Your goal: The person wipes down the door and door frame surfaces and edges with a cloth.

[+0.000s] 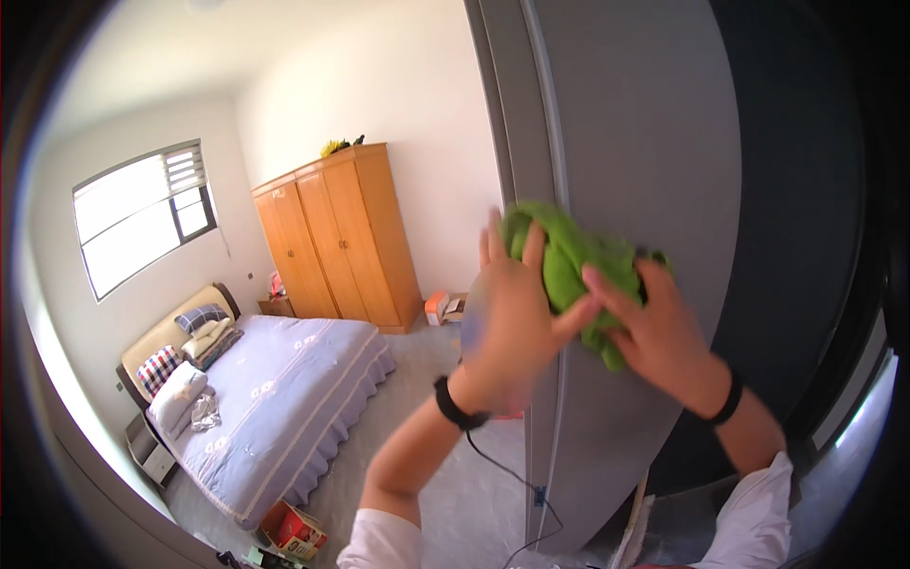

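A bright green cloth is bunched up in front of the edge of a grey door. My left hand has hold of its left side, with the fingers pointing up and the thumb reaching across toward the right; motion smears part of this hand. On the cloth's right side my right hand grips the folds between thumb and fingers. Both wrists wear black bands, and a thin dark cable hangs down from the left one. Whether the cloth touches the door is hard to tell.
Left of the door lies a bedroom with a blue-covered bed, a wooden wardrobe and a window. A red carton stands on the floor by the bed's foot. Another box sits beside the wardrobe.
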`<state>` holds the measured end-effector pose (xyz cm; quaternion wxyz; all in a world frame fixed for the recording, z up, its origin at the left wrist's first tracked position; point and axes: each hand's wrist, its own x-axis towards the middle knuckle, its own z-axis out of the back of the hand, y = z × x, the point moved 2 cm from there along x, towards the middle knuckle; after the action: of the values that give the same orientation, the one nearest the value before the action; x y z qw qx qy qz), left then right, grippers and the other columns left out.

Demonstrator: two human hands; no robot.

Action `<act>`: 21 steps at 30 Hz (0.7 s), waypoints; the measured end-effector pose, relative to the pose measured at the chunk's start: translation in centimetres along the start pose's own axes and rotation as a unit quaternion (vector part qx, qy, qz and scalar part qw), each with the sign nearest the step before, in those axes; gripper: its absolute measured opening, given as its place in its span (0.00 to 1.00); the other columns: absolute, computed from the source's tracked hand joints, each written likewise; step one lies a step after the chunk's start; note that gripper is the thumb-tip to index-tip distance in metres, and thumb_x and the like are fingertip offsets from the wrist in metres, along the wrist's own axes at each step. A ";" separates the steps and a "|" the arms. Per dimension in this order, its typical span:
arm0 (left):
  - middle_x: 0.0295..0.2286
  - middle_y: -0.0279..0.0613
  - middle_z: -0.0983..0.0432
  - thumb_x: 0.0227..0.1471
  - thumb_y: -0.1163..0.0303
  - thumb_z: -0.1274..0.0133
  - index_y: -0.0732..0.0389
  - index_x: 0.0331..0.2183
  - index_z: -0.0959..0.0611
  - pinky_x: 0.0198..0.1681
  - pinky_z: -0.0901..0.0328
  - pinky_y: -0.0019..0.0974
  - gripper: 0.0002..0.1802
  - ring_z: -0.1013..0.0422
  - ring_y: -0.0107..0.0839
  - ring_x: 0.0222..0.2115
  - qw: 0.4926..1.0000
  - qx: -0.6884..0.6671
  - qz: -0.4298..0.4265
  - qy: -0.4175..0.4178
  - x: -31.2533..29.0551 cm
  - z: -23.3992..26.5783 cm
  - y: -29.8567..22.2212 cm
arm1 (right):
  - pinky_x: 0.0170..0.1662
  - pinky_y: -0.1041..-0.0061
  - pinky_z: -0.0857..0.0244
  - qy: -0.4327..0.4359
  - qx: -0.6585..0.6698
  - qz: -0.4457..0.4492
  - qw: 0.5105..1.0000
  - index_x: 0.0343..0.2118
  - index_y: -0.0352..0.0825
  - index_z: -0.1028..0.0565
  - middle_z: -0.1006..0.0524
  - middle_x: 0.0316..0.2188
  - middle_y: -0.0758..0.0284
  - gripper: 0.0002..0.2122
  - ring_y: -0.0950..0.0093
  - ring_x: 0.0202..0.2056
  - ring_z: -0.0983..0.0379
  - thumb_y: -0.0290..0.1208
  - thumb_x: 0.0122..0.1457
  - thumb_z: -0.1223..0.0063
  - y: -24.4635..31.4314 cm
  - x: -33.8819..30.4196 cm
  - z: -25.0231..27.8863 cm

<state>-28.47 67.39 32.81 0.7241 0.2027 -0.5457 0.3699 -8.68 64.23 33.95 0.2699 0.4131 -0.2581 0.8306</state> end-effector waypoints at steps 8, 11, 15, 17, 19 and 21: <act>0.66 0.67 0.56 0.58 0.35 0.53 0.44 0.67 0.41 0.65 0.55 0.66 0.43 0.58 0.75 0.64 0.896 0.379 -0.211 -0.096 26.0 5.8 0.6 | 0.50 0.59 0.32 -0.172 -0.074 0.142 0.972 0.66 0.57 0.38 0.31 0.47 0.55 0.38 0.54 0.48 0.31 0.21 0.52 0.40 -6.6 21.8 10.9; 0.67 0.55 0.53 0.62 0.38 0.61 0.24 0.60 0.34 0.64 0.49 0.62 0.26 0.53 0.69 0.63 0.989 -0.076 0.113 -0.052 35.0 10.1 -2.5 | 0.59 0.54 0.39 -0.132 -0.110 0.054 0.984 0.68 0.43 0.41 0.33 0.56 0.41 0.33 0.42 0.55 0.36 0.24 0.58 0.48 -9.2 30.2 15.7; 0.67 0.66 0.62 0.64 0.43 0.64 0.52 0.69 0.50 0.68 0.56 0.61 0.40 0.55 0.67 0.65 0.990 0.023 0.124 -0.063 35.6 10.1 -5.5 | 0.55 0.53 0.36 -0.211 -0.193 0.042 0.957 0.65 0.44 0.38 0.30 0.51 0.46 0.31 0.45 0.50 0.32 0.26 0.57 0.48 -8.3 30.9 15.1; 0.67 0.68 0.60 0.61 0.34 0.67 0.49 0.70 0.54 0.69 0.62 0.62 0.46 0.62 0.70 0.66 0.966 0.250 -0.043 -0.041 37.9 9.2 1.1 | 0.55 0.52 0.36 -0.242 -0.200 0.031 0.949 0.65 0.44 0.37 0.30 0.50 0.46 0.30 0.46 0.51 0.32 0.27 0.57 0.48 -7.0 29.6 13.2; 0.66 0.59 0.54 0.61 0.44 0.56 0.31 0.58 0.31 0.64 0.50 0.63 0.24 0.54 0.70 0.64 0.960 0.242 -0.096 -0.099 35.4 8.6 1.8 | 0.57 0.51 0.38 -0.252 -0.170 0.037 0.952 0.64 0.46 0.36 0.30 0.51 0.48 0.29 0.47 0.54 0.34 0.28 0.57 0.48 -6.9 27.5 11.5; 0.65 0.64 0.55 0.59 0.53 0.53 0.35 0.56 0.30 0.61 0.48 0.68 0.22 0.53 0.74 0.62 0.916 0.332 -0.191 -0.117 32.8 8.1 3.9 | 0.58 0.51 0.39 -0.254 -0.173 0.018 0.952 0.64 0.46 0.36 0.30 0.53 0.49 0.29 0.48 0.55 0.35 0.30 0.57 0.48 -4.6 25.7 10.2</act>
<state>-32.28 74.59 65.86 0.6026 0.5737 -0.4235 0.3584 -13.28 66.92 61.47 0.2476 0.5526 -0.4650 0.6459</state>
